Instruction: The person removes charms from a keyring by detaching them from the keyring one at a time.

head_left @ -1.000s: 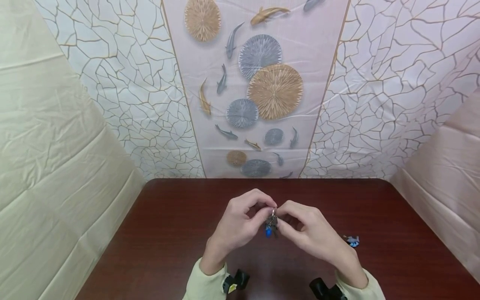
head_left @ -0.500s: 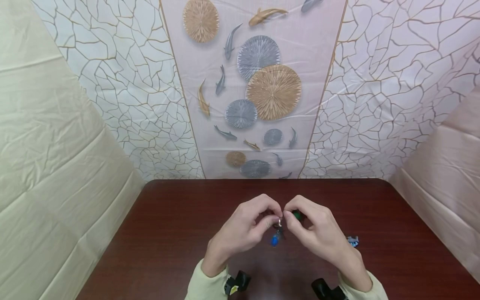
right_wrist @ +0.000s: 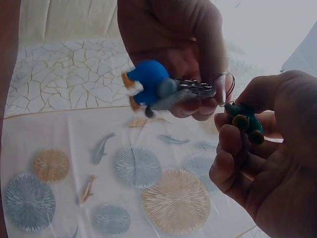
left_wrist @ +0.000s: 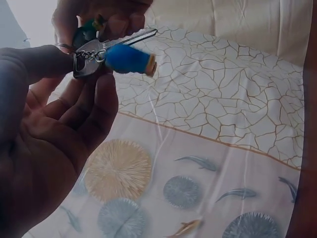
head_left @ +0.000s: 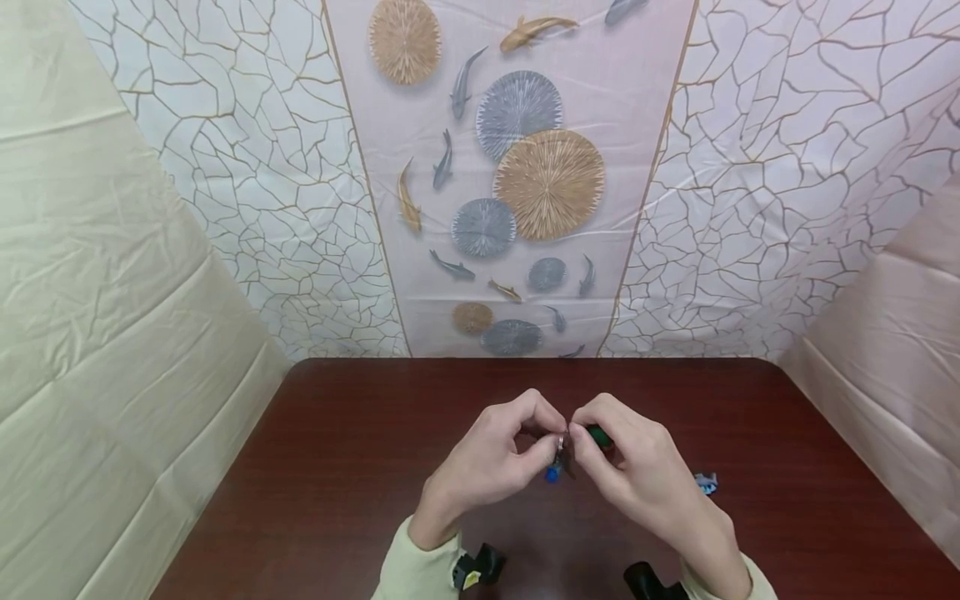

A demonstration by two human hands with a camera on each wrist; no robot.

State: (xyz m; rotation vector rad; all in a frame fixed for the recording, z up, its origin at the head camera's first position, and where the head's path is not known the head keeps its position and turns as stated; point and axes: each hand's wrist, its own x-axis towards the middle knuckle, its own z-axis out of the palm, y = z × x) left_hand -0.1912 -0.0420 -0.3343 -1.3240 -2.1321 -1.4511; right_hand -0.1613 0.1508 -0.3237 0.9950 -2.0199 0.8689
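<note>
Over the table, my left hand [head_left: 498, 454] pinches a split key ring [right_wrist: 229, 83] between thumb and forefinger. From it hang a silver key [left_wrist: 143, 35] and a blue figurine charm [right_wrist: 148, 82] with orange feet, on a short chain. Close on its right, my right hand [head_left: 637, 462] holds a green figurine charm [right_wrist: 246, 123] with orange-brown feet, its fingertips right at the ring. In the head view the green charm [head_left: 599, 437] shows inside the curl of the right fingers. The left fingers hide part of the ring and the key's head.
A small blue-and-black item [head_left: 707, 483] lies on the dark red-brown table [head_left: 360, 467], just beyond the right wrist. Black wrist cameras [head_left: 480, 567] sit on both forearms. Patterned cloth [head_left: 525, 275] hangs behind the table, with plain cloth at both sides.
Both hands have shifted slightly right. The green charm, unseen a second ago, now shows in the right hand. The blue charm hung lower half a second ago.
</note>
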